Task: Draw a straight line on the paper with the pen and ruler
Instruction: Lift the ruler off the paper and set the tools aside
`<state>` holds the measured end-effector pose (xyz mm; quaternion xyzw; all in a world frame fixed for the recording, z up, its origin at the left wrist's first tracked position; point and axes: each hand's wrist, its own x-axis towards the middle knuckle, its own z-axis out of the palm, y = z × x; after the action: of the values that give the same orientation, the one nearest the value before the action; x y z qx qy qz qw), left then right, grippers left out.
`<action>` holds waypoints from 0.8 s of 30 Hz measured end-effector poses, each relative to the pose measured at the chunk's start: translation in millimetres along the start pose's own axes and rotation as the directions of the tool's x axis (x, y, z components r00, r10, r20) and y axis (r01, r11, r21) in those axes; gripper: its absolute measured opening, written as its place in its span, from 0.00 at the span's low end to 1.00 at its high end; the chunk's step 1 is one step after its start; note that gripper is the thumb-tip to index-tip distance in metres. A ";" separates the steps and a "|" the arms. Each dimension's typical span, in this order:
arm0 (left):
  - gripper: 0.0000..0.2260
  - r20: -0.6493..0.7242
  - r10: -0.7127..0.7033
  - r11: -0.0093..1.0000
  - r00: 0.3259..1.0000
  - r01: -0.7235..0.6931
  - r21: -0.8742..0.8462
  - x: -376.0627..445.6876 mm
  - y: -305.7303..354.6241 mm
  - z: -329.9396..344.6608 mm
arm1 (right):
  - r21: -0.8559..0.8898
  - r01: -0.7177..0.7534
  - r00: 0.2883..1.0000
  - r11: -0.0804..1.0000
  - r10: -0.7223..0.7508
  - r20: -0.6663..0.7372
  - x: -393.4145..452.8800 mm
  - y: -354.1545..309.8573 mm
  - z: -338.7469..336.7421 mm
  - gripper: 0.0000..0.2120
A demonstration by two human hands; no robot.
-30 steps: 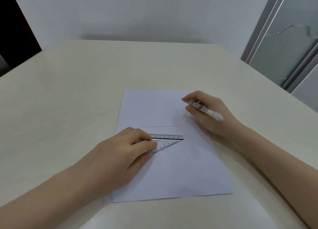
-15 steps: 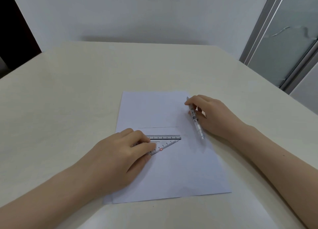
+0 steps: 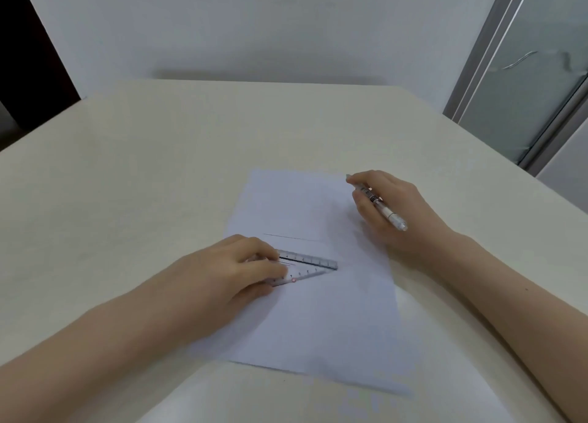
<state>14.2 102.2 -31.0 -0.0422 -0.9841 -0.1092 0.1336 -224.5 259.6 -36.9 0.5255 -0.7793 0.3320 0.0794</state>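
Note:
A white sheet of paper (image 3: 318,321) lies on the cream table (image 3: 159,184). A thin straight pen line (image 3: 286,236) crosses its middle. Just below that line a clear triangular ruler (image 3: 313,265) lies flat on the sheet; my left hand (image 3: 229,273) presses down on its left part and hides that end. My right hand (image 3: 389,212) rests at the paper's upper right edge and holds a clear pen (image 3: 377,201). The pen's tip points up-left near the sheet's top right corner, away from the ruler.
A white wall stands behind the table's far edge. A frosted glass door with a metal frame (image 3: 521,82) is at the right. A dark opening shows at the far left.
My right hand has swung the pen from lying down along the paper's right edge to slanting tip up-left, barrel across the fingers. The left hand and ruler have stayed in place.

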 end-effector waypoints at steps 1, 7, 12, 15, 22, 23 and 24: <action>0.09 0.011 0.004 1.000 1.000 -0.003 -0.013 0.1 -4.6 -2.4 | 0.012 0.001 1.000 1.000 -0.001 -0.003 1.1 0.3 1.1 0.12; 0.14 0.046 -0.074 0.990 0.996 0.079 -0.119 -3.7 -23.8 -6.4 | -0.122 0.047 0.995 0.991 -0.036 0.091 0.5 -3.0 8.3 0.14; 0.18 0.093 -0.109 0.994 0.990 0.111 -0.011 -5.4 -17.6 -1.5 | -0.274 0.003 0.997 0.962 0.018 0.074 -2.3 -16.3 7.5 0.14; 0.19 0.108 -0.174 0.978 0.979 0.158 0.136 -5.7 -0.8 2.8 | -0.290 -0.044 0.995 0.956 0.067 0.071 -2.1 -23.4 6.5 0.13; 0.18 -0.069 -0.258 0.925 0.964 0.267 0.269 1.4 19.0 10.7 | -0.269 -0.084 0.967 0.959 0.144 0.212 -4.1 -18.6 18.2 0.17; 0.16 -0.064 -0.245 0.933 0.967 0.253 0.256 2.4 18.5 8.1 | -0.244 -0.076 0.966 0.967 0.132 0.221 -2.9 -16.7 18.4 0.17; 0.14 -0.057 -0.220 0.942 0.974 0.227 0.249 2.5 16.7 6.1 | -0.219 -0.067 0.968 0.973 0.117 0.223 -1.6 -15.1 18.4 0.17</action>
<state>12.2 120.0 -32.6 0.0886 -0.9864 0.0027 0.1384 -206.5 246.3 -45.1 0.5126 -0.8376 0.1869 0.0264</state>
